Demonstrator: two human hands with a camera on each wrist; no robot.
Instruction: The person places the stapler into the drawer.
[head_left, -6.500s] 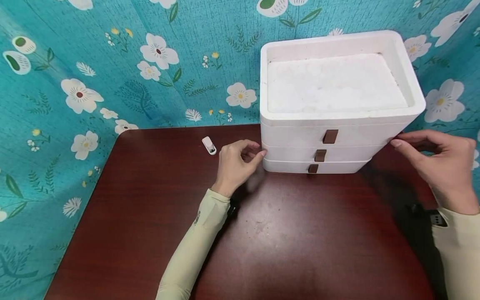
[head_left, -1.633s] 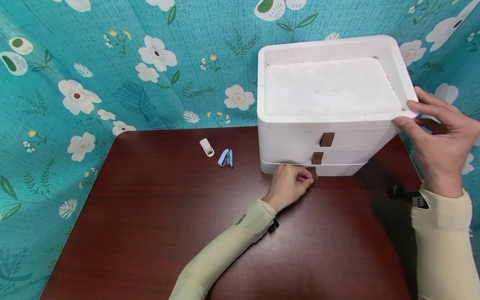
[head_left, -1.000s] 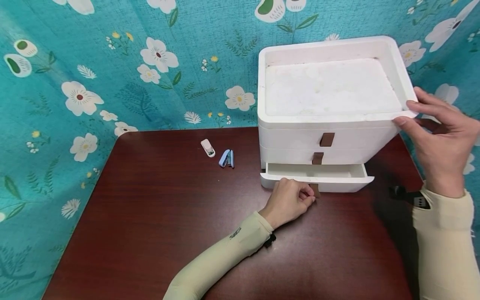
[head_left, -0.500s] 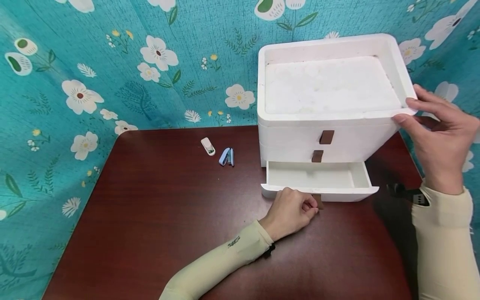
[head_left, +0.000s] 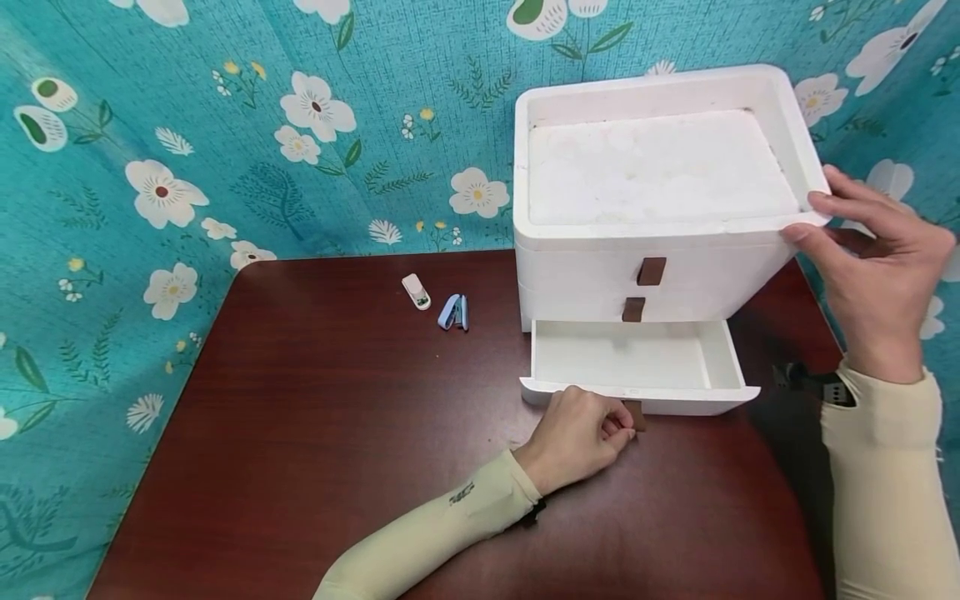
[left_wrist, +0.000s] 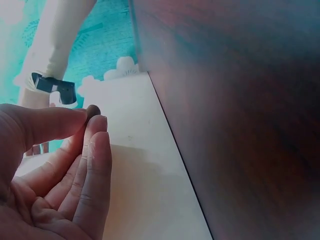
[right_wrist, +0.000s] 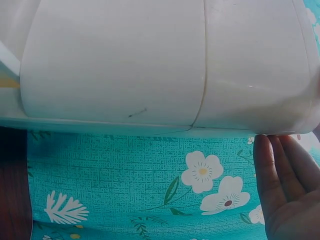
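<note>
A white drawer unit (head_left: 622, 283) with a recessed top stands at the back right. Its bottom drawer (head_left: 622, 358) is pulled well out, with nothing visible inside. My left hand (head_left: 573, 437) pinches that drawer's brown pull tab (head_left: 635, 414) between thumb and fingers. In the left wrist view, the tab's end (left_wrist: 93, 111) pokes out past the fingertips, beside the drawer's white front (left_wrist: 135, 135). At the unit's top right corner rests my right hand (head_left: 877, 258), thumb on the front rim and extended fingers along the side; the right wrist view shows these fingers (right_wrist: 285, 165) against the white wall.
Left of the unit, a small blue stapler (head_left: 453, 312) and a small pale pink-and-white item (head_left: 416, 292) lie on the dark red table (head_left: 337, 400). Two upper drawers, with brown tabs (head_left: 652, 271), are closed. A teal flowered curtain (head_left: 375, 125) hangs behind.
The bottom drawer has slid out toward me, drawn by my left hand on its tab. Since the oldest frame, the blue stapler has appeared and my right hand has moved up to the top corner.
</note>
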